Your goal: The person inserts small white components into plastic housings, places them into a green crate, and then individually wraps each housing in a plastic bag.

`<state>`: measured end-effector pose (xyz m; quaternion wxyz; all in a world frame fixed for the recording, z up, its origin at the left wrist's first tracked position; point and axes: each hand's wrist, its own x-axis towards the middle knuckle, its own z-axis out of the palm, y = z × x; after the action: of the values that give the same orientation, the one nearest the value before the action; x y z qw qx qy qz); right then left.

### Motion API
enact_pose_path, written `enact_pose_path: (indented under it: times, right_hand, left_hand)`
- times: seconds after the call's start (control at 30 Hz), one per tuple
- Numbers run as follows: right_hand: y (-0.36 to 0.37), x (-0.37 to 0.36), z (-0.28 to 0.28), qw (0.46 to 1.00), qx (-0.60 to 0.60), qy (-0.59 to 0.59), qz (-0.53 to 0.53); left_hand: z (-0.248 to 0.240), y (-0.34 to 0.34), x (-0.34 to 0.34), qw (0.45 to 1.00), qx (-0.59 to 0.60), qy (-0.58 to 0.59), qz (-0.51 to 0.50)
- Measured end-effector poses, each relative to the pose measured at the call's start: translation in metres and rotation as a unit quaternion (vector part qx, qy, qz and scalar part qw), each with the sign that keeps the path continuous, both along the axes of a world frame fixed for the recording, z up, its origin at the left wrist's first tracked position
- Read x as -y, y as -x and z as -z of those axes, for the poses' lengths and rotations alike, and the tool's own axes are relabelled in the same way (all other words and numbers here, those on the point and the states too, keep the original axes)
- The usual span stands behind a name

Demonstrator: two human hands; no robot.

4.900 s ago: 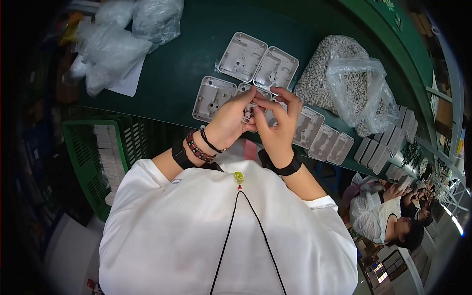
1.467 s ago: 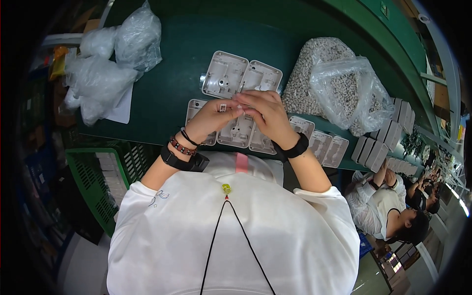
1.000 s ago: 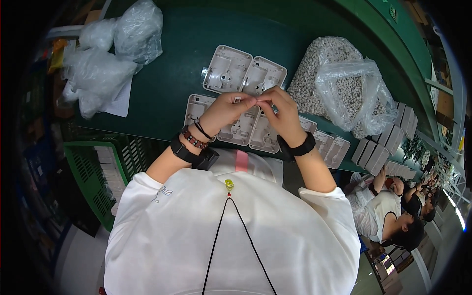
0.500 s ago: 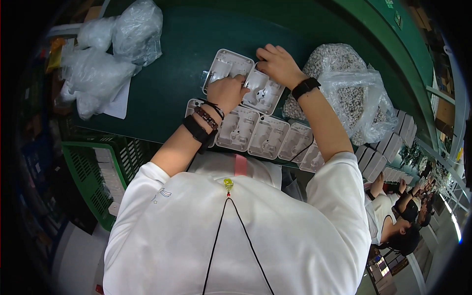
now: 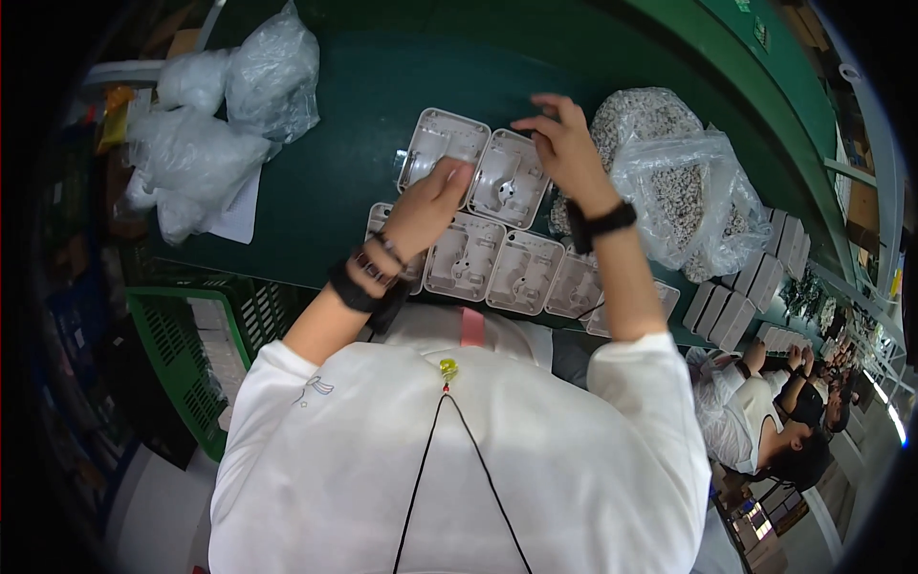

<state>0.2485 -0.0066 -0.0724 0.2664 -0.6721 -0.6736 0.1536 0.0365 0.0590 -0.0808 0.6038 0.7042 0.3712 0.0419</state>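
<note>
Two white plastic housings stand side by side on the green table: the left housing point(image 5: 448, 134) and the right housing point(image 5: 510, 182), which has a small round fitting inside. My left hand point(image 5: 426, 206) rests over the near edge of the left housing, thumb and forefinger drawn together. Whatever its fingers hold is hidden. Above the far right corner of the right housing, my right hand point(image 5: 571, 148) is raised with its fingers apart and nothing visible in them. A row of similar housings point(image 5: 524, 273) lies along the near table edge, below both hands.
Clear bags of small pale parts point(image 5: 679, 187) sit at the right, beside stacked white housings point(image 5: 722, 311). Filled plastic bags point(image 5: 206, 143) lie at the far left. A green crate point(image 5: 172, 354) stands left of me; other people point(image 5: 765, 411) are at the right.
My right hand has lifted off the right housing and moved right, its fingers spreading. My left hand has drawn slightly back toward me from inside the left housing.
</note>
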Motion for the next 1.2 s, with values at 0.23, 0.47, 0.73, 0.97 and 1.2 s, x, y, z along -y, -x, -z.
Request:
enact_pose_path:
  times: [0.23,0.47,0.73,0.97,1.2]
  right_hand:
    - [0.125,0.061,-0.052,0.974,-0.226,0.001,0.029]
    - [0.162,0.090,-0.055,0.956,-0.280,-0.014,0.081]
    - [0.169,0.099,-0.046,0.830,-0.486,0.083,0.261]
    - [0.185,0.083,-0.052,0.940,-0.325,0.037,0.102]
    - [0.152,0.019,-0.001,0.998,-0.045,-0.027,-0.035]
  left_hand:
    - [-0.070,0.043,0.024,0.945,0.034,0.310,0.097]
    - [-0.075,0.064,0.049,0.922,0.032,0.376,0.085]
    - [-0.063,0.073,0.046,0.955,0.051,0.282,0.074]
    - [-0.056,0.099,0.030,0.909,-0.001,0.417,0.021]
    - [0.005,0.127,0.002,0.981,-0.118,-0.149,-0.046]
